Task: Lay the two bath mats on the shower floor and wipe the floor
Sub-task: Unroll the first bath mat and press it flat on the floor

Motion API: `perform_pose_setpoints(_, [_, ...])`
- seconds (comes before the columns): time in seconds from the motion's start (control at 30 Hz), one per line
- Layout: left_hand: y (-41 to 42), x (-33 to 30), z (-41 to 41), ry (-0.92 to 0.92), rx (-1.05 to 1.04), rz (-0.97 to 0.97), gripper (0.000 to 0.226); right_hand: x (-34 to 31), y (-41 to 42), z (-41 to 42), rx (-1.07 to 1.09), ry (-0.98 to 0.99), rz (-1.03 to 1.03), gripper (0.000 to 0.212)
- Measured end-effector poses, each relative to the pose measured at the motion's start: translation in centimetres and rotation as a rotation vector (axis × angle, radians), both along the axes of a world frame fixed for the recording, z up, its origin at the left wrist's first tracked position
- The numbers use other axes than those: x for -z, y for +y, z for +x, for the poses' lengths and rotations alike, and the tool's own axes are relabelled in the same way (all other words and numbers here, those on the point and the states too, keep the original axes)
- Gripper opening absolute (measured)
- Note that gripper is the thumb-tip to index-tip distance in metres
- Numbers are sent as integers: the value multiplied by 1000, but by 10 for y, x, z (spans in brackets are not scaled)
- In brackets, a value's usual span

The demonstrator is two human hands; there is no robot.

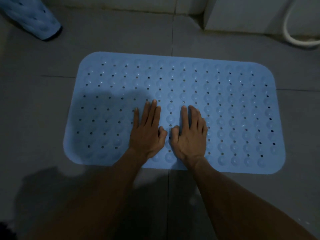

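A light blue bath mat (216,104) with rows of holes and round bumps lies flat on the grey tiled shower floor (121,37). My left hand (147,130) and my right hand (189,134) rest palm down side by side on the mat's near middle, fingers stretched out and holding nothing. A second blue mat (32,16), rolled up, stands at the top left corner of the view, apart from both hands.
A white wall or fixture base (242,13) runs along the far right. A white hose (292,38) curves on the floor at the top right. Tile joints cross the floor. A dark shadow falls on the mat's left part.
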State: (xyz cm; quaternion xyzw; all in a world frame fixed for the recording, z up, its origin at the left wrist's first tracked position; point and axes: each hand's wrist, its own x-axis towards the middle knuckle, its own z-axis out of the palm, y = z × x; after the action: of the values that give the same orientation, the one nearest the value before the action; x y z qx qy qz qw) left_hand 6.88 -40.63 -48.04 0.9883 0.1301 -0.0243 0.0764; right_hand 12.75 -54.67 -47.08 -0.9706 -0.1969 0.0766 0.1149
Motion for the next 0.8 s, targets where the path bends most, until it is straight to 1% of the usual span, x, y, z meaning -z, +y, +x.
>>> perform_pose_setpoints(0.3, [0, -2, 3, 46, -6, 7, 71, -2, 1, 2, -10, 11, 14, 70])
perform_pose_setpoints(0.47, [-1, -1, -1, 32, 1, 16, 69, 0, 0, -1, -21, -4, 5, 70])
perform_pose_setpoints(0.67, [-2, 3, -4, -29, -12, -5, 68, 2, -2, 0, -60, -10, 19, 69])
perform_pose_setpoints(0.73, [-1, 0, -4, 3, -6, -8, 68, -1, -4, 0, -90, 11, 22, 69])
perform_pose_setpoints(0.8, [3, -7, -2, 84, 5, -60, 69, -5, -5, 3, -125, 75, 5, 68])
